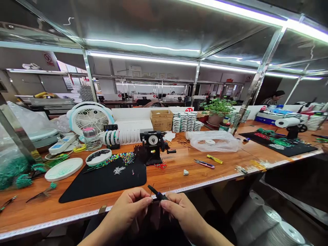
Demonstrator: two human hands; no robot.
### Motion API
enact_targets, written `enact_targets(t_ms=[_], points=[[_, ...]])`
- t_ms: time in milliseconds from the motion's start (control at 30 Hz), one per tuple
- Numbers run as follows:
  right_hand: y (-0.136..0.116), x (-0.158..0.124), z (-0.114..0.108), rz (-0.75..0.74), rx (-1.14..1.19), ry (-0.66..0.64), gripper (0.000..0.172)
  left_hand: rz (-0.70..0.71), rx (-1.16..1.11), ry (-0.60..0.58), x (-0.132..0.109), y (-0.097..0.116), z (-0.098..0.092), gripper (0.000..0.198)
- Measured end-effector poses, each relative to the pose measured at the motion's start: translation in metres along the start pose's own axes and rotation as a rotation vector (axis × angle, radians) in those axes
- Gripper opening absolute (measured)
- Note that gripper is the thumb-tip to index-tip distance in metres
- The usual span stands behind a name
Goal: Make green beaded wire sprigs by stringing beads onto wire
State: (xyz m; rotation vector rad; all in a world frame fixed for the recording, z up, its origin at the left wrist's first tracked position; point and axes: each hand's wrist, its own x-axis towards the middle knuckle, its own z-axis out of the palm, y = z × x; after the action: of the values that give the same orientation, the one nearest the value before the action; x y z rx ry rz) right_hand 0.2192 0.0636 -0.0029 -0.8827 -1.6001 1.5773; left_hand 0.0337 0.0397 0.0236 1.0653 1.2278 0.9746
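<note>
Grip: both hands are nearly closed, pinching together over the bench's front edge, and they appear to have hold of one item; the exact finger contact is partly hidden.
Left hand [129, 210]: curled, its fingertips meeting the slim dark rod [156, 193] from the image-left side.
Right hand [179, 215]: closed on the rod's lower end, just beside the left hand.
Held item: the rod slants up above the hands, with dark fibrous strands [151, 218] hanging below them.
Handling: it looks light and thin, and the strands look soft and easily crushed, so the firm rod seems the better place to pinch.
Bench: a wooden workbench [169, 177] lies ahead of the hands.
Nearby: a black felt mat [102, 184] carries loose coloured beads [120, 158]; a dial-faced winding machine [153, 143] stands beyond it.
Right of it: a yellow-handled tool [214, 159] lies on the bench.
</note>
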Motion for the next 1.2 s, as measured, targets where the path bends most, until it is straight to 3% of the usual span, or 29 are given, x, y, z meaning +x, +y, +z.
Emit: enact_targets(t_ms=[100,200,267,433,733,833,1000,1200], points=[[-0.003,-0.001,-0.010,-0.090,-0.120,0.055,0.031,-0.017,-0.125,0.086,-0.001,0.000,-0.001,0.030],[-0.004,-0.009,-0.013,-0.081,-0.166,-0.009,0.032,-0.012,-0.239,0.144,-0.003,-0.006,-0.002,0.028],[-0.003,-0.015,-0.008,-0.097,-0.213,-0.060,0.034,-0.008,-0.278,0.141,-0.005,-0.010,-0.001,0.026],[0.004,-0.016,0.007,-0.127,-0.291,-0.035,0.034,0.003,-0.345,0.143,-0.012,-0.013,0.002,0.021],[0.004,-0.015,0.010,-0.117,-0.275,-0.026,0.029,-0.019,-0.320,0.089,-0.016,-0.016,0.004,0.022],[0.003,-0.015,0.009,-0.127,-0.317,-0.017,0.030,-0.019,-0.201,0.106,-0.017,-0.013,0.000,0.026],[0.010,-0.012,0.007,-0.269,-0.446,0.045,0.032,0.123,0.145,0.290,-0.016,-0.007,-0.009,0.036],[0.014,-0.015,0.013,-0.290,-0.507,0.032,0.029,-0.035,-0.172,0.101,-0.016,-0.015,0.004,0.035]])
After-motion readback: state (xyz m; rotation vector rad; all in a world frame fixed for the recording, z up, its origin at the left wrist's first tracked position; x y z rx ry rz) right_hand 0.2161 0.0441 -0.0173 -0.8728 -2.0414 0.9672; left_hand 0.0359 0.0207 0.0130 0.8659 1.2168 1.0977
